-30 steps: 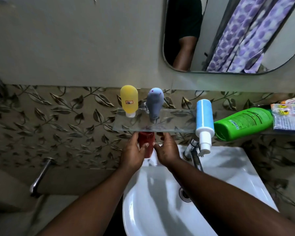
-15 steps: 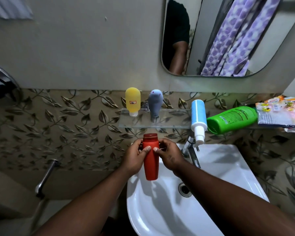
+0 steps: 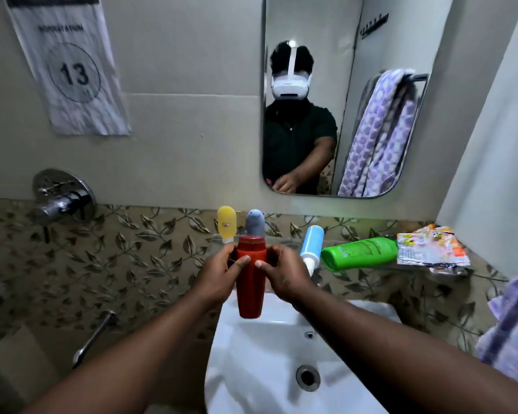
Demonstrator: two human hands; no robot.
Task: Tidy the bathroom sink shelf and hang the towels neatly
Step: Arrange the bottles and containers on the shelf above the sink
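Here the red bottle (image 3: 251, 282) is upright, cap uppermost, clasped between both hands. The left hand (image 3: 219, 274) is wrapped round its upper body from one side and the right hand (image 3: 284, 274) from the other, each thumb laid across the front just below the shoulder. The bottle's lower half hangs free beneath the grip, above the back of the sink (image 3: 281, 348). Directly beyond the grip, partly hidden by the red cap, a grey-blue bottle (image 3: 254, 222) stands on the glass shelf (image 3: 290, 241), with a yellow bottle (image 3: 226, 224) cap-down just beside it, toward the left hand's side. To the right of the grip a blue-and-white bottle (image 3: 311, 245) tilts head-down over the shelf's front edge. Farther out a green bottle (image 3: 361, 253) lies on its side, and past that sits a heap of sachets (image 3: 431, 249). A purple patterned towel (image 3: 512, 333) shows low at the far right edge, well apart from both hands. Step in hand, as judged: shelf tidying, with the red bottle held ready for placing and the towels not yet addressed. The next move calls for bringing the bottle above shelf level and setting it upright on the bare glass just right of the grip, between the grey-blue and blue-and-white bottles — without knocking either neighbour, and freeing a hand only once the base sits flat.
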